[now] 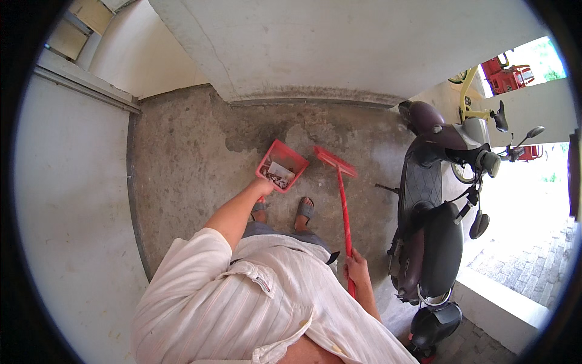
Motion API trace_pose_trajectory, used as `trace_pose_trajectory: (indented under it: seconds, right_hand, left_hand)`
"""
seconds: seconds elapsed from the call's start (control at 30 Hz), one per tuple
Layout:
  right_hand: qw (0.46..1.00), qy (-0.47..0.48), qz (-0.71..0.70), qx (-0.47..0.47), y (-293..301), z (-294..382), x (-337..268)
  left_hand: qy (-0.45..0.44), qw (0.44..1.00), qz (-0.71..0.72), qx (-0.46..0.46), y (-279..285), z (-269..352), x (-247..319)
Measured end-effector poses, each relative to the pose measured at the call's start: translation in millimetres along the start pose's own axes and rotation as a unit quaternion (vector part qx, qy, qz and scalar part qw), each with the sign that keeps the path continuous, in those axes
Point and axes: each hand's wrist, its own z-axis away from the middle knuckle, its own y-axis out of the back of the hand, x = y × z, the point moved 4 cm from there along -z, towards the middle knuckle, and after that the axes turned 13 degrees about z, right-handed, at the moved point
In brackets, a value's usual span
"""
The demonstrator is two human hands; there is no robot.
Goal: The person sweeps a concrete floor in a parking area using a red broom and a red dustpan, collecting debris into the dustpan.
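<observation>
My left hand (262, 187) grips the handle of a red plastic dustpan (296, 160), held in front of my feet. Inside the pan lie loose debris (281, 182) and a whitish flat piece (280, 170). My right hand (356, 267) is closed around the red pole of a broom (344, 214), at my right side. The broom's red head (335, 161), slightly blurred, is right of the dustpan and apart from it, over the concrete floor. Whether its bristles touch the floor I cannot tell.
A dark scooter (420, 195) stands along the right side, its kickstand jutting towards the broom. White walls (313, 50) bound the stained concrete floor (182, 159) ahead and to the left. Beyond the scooter are a yellow bicycle (468, 98) and a low white ledge (500, 300).
</observation>
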Motion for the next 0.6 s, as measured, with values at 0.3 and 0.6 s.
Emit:
trace_pose_trajectory:
  seconds: [0.3,0.6]
  right_hand:
    - [0.993,-0.048,-0.110,0.026,11.5,-28.7,6.1]
    - [0.994,-0.051,-0.093,-0.012,-2.8,-24.2,-13.4]
  left_hand:
    - [0.023,0.973,-0.212,-0.092,-5.8,-9.4,-156.8]
    - [0.091,0.993,-0.037,0.060,63.3,30.4,-258.4]
